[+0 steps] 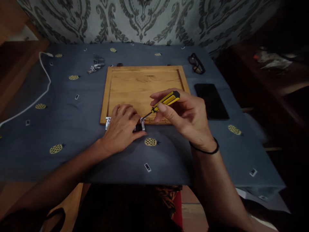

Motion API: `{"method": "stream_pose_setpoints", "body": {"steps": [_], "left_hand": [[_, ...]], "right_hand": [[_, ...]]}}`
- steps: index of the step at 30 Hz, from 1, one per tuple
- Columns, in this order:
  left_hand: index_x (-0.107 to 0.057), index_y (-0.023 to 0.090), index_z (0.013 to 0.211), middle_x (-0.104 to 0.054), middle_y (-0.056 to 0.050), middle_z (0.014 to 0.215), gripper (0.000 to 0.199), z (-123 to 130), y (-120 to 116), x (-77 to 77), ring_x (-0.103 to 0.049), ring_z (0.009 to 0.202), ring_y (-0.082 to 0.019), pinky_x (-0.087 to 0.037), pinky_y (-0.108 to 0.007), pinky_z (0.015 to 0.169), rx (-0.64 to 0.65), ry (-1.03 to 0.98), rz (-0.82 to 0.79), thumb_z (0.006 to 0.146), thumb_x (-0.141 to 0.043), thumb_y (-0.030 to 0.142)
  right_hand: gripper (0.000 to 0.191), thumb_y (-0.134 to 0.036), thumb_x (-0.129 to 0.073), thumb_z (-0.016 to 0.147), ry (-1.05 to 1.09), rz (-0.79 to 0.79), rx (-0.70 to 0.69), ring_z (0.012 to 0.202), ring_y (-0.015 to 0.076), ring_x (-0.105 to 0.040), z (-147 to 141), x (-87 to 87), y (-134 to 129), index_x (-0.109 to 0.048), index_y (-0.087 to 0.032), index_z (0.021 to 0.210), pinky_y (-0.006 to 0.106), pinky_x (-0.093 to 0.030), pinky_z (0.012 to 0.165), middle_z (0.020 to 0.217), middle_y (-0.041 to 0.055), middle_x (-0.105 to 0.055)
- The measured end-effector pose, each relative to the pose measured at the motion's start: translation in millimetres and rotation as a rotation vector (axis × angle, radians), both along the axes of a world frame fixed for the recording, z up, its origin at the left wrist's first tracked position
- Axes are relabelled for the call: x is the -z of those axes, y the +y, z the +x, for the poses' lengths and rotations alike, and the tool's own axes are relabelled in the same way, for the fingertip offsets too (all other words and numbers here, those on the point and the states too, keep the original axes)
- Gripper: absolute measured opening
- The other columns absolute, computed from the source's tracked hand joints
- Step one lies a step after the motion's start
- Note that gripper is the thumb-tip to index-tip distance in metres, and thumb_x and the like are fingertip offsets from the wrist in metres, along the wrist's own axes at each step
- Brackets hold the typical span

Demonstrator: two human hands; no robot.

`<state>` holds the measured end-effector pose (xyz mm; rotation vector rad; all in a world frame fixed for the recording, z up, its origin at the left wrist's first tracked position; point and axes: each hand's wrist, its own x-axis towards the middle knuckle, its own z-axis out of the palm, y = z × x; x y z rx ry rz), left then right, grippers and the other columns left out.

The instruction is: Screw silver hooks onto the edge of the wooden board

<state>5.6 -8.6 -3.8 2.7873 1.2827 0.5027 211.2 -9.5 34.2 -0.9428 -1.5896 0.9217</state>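
Observation:
A framed wooden panel (145, 87) lies flat on the cloth-covered table. My right hand (185, 116) holds a yellow and black screwdriver (167, 100), its shaft slanting down to the left. The tip meets a small metal hinge (143, 124) at the panel's near edge. My left hand (123, 127) rests over that same edge, just left of the tip, fingers bent on the wood and thumb stretched below the hinge. Whatever lies beneath its fingers is hidden. Another metal hinge (107, 123) shows at the panel's near left corner, beside my left hand.
Loose metal hinges (96, 65) lie behind the panel to the left. Eyeglasses (196, 63) and a black phone or tablet (211, 101) are on the right. A white cable (49, 79) curves along the table's left side. Patterned fabric (145, 22) hangs behind.

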Motion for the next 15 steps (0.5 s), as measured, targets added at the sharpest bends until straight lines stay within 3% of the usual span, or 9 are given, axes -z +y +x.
{"method": "stream_pose_setpoints", "body": {"steps": [7, 15], "left_hand": [[-0.074, 0.016, 0.107, -0.068, -0.013, 0.117, 0.040, 0.4, -0.5, 0.3, -0.055, 0.123, -0.036, -0.045, -0.054, 0.106, -0.014, -0.014, -0.020, 0.084, -0.084, 0.047], [-0.074, 0.015, 0.117, -0.068, -0.015, 0.122, 0.047, 1.2, -0.8, 0.1, -0.056, 0.122, -0.036, -0.045, -0.054, 0.106, -0.011, -0.010, -0.020, 0.084, -0.084, 0.046]], "right_hand": [[0.032, -0.052, -0.083, 0.083, -0.035, 0.068, 0.039, 0.054, 0.0091, -0.062, -2.1, 3.8, 4.9, -0.072, -0.022, 0.084, 0.022, -0.054, 0.046, 0.078, -0.0019, -0.067], [0.037, -0.055, -0.085, 0.080, -0.030, 0.053, 0.101, 0.052, 0.0093, -0.059, -12.6, 7.3, 1.9, -0.065, -0.023, 0.075, 0.022, -0.051, 0.041, 0.075, -0.0026, -0.063]]}}
